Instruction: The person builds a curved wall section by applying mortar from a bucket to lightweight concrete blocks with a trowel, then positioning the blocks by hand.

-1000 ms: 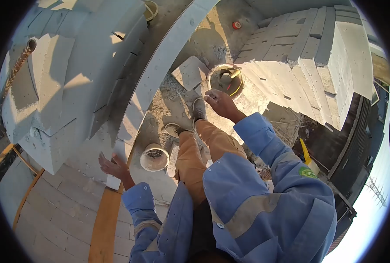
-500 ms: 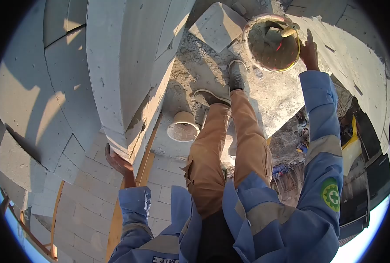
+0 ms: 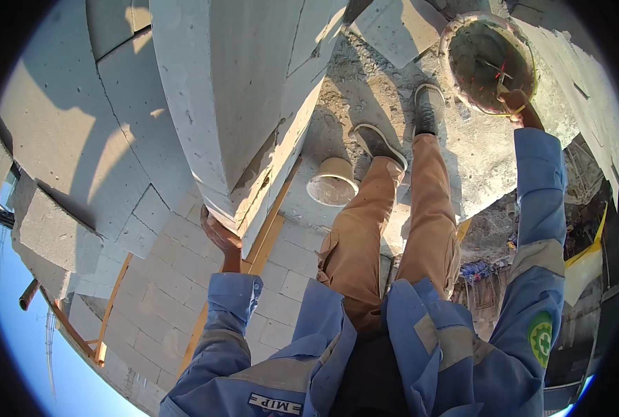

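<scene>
My left hand (image 3: 220, 235) rests against the lower end of a grey block wall (image 3: 247, 90), its fingers apart on the surface. At the upper right, a round bucket (image 3: 455, 76) holds grey mortar. My right hand (image 3: 519, 108) is closed around the handle of a trowel (image 3: 501, 85) at the bucket's near rim. The trowel's blade is down in the bucket and partly hidden.
A smaller pale bucket (image 3: 334, 182) stands on the floor left of my legs. A flat grey slab (image 3: 398, 31) lies beside the mortar bucket. Rubble and a yellow-edged sheet (image 3: 588, 264) are at the right. A wooden beam (image 3: 264, 243) runs beside the wall.
My right hand, earlier open at the bucket's right side, has closed on the trowel handle. The trowel has tipped into the bucket. The view has shifted, while my left hand stays on the wall.
</scene>
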A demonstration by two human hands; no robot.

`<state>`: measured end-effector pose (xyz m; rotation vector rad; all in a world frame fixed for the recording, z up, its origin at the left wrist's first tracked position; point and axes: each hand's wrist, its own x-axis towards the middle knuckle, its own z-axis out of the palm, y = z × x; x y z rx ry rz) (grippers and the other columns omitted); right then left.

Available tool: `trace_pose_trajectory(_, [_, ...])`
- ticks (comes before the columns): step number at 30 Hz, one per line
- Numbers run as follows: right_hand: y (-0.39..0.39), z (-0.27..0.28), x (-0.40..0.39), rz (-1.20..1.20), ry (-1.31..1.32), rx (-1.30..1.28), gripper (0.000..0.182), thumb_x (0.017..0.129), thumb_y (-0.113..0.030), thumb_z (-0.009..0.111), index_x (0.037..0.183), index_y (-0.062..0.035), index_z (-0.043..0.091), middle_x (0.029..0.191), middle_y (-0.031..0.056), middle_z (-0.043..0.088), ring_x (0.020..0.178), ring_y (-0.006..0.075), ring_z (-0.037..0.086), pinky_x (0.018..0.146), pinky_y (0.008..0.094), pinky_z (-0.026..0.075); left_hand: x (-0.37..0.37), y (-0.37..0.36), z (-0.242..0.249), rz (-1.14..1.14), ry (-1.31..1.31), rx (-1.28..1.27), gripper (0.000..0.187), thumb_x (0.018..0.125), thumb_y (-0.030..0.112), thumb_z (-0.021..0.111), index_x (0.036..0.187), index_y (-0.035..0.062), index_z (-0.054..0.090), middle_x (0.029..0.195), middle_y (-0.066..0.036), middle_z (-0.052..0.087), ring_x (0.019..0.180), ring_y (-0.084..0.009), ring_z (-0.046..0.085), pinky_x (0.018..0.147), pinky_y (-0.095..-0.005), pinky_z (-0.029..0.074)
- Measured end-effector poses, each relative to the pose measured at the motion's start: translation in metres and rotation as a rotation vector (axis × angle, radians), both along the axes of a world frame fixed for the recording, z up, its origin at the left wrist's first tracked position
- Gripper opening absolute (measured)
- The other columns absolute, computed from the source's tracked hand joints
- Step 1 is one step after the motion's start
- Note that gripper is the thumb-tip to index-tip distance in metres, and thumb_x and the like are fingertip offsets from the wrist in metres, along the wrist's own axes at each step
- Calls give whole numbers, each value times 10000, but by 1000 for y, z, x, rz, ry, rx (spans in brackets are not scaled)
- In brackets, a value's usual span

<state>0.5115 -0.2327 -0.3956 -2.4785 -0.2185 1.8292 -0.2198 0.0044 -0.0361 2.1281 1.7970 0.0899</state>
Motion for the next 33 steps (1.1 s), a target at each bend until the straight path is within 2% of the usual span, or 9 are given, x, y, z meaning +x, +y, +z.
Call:
trace_pose_trajectory(4, [-39,69,-69,-288,-120,146,363,916,-320,657,992,35,639,680,87,613,510,172,567,492,361,464,3,3,0,-188,38,91,467,1049,304,360,1389,-10,422,1318,-341,518,1130,-509,556,897,-603,444])
trace_pose_trajectory(8, [-96,174,-162,-416,-609,492,436,856,-210,712,1170,42,545,783,109,645,564,155,596,523,323,475,24,6,8,-27,161,32,602,1067,419,289,1352,-80,470,1352,-288,526,1198,-464,522,1016,-536,382])
trace_pose_trajectory(10, [-99,221,-202,-682,-480,373,471,856,-216,715,1204,35,522,796,127,647,585,154,609,531,305,481,36,8,5,-34,64,32,677,1067,487,240,1340,-75,501,1365,-267,527,1225,-446,500,1065,-514,335])
trace_pose_trajectory(12, [-77,268,-234,-540,-399,136,498,870,-258,716,1233,31,538,866,170,660,709,209,670,636,333,537,27,6,5,-16,44,60,687,1065,501,233,1361,-66,484,1363,-272,523,1251,-437,480,1076,-525,320])
trace_pose_trajectory(14, [-79,265,-288,-184,-808,317,482,880,-264,708,1224,43,569,902,194,677,795,279,675,733,378,545,44,12,11,-4,42,31,691,1054,515,287,1399,-62,447,1391,-260,504,1294,-416,448,1091,-522,303])
trace_pose_trajectory(18, [-37,287,-367,-301,-335,425,378,879,-222,683,1185,-10,618,900,228,686,851,363,682,786,445,525,80,38,15,-247,-73,107,676,1034,472,387,1452,-59,380,1458,-238,447,1360,-417,382,1133,-560,243])
trace_pose_trajectory(21, [14,271,-394,52,-186,450,362,851,-279,665,1138,-65,615,888,235,694,879,429,671,798,494,515,108,52,11,-426,-56,132,647,1025,421,425,1470,-44,363,1490,-234,417,1420,-421,320,1161,-604,170])
trace_pose_trajectory(29, [116,243,-388,362,-65,434,327,830,-279,679,1070,-58,667,896,218,700,910,406,679,817,510,532,121,56,0,-554,17,161,530,1063,352,345,1500,68,440,1574,-213,347,1490,-423,235,1181,-637,76])
trace_pose_trajectory(33, [120,305,-386,346,-16,435,316,831,-265,682,1067,-56,666,886,217,696,913,405,680,815,502,536,121,55,3,-571,7,166,514,1067,336,351,1497,71,452,1579,-216,343,1493,-427,231,1179,-643,84])
